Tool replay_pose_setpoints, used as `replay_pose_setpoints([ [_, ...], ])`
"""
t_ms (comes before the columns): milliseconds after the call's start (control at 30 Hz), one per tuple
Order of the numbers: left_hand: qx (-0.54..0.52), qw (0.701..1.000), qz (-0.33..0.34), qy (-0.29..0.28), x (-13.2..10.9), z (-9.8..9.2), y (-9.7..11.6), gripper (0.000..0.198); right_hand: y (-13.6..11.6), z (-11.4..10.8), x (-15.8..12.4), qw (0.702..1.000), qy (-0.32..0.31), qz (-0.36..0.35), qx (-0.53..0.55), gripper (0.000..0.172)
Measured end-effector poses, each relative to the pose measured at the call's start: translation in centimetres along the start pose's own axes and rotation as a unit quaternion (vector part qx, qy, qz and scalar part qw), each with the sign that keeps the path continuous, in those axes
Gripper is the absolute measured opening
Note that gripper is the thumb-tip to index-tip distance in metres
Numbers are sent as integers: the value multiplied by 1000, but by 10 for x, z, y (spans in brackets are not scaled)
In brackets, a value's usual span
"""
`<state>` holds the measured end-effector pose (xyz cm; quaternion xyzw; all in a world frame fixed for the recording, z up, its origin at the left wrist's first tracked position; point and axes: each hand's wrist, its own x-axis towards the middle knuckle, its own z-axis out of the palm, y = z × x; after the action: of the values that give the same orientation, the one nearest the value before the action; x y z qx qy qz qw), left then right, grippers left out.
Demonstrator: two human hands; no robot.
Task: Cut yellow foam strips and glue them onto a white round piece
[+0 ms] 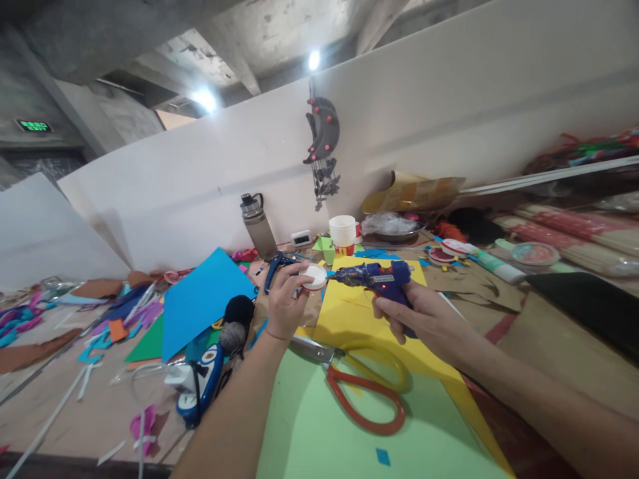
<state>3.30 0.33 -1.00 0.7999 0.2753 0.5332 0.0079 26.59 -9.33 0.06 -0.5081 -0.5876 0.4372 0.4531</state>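
A blue hot glue gun [382, 279] is gripped in my right hand [412, 309], its nozzle pointing left and a small red light glowing on its side. My left hand [287, 299] pinches a white round disc with a red rim [314, 276] by its left edge. The nozzle tip is at the disc's right edge; I cannot tell whether they touch. Below the hands, large scissors [344, 362] with one yellow and one red handle lie on light green paper [309, 426]. Yellow paper [344, 313] lies beneath the glue gun.
Blue paper [204, 303] and a blue-white power strip [204, 379] with a cord lie left. Behind stand a grey bottle [258, 226], a small white clock [301, 238] and stacked paper cups [342, 231]. A grey moon ornament [324, 130] hangs on the white wall.
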Motion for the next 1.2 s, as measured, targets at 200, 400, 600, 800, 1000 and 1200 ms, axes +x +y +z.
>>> replay_pose_setpoints([
  [200,22,998,53,22,2,1,-3,18,-3,2,-1,1000,0,15,17,33],
  [400,29,998,60,22,2,1,-3,17,-7,3,-2,1000,6,16,19,32],
  [600,33,997,57,27,2,0,-2,16,-6,4,-2,1000,8,17,18,31],
  [800,33,997,59,27,2,1,-2,16,-5,4,-2,1000,5,11,22,28],
  [1000,40,997,52,34,3,0,0,15,-5,5,-3,1000,2,9,24,28],
  [1200,41,997,52,34,3,0,0,14,-3,4,-2,1000,5,1,25,28],
])
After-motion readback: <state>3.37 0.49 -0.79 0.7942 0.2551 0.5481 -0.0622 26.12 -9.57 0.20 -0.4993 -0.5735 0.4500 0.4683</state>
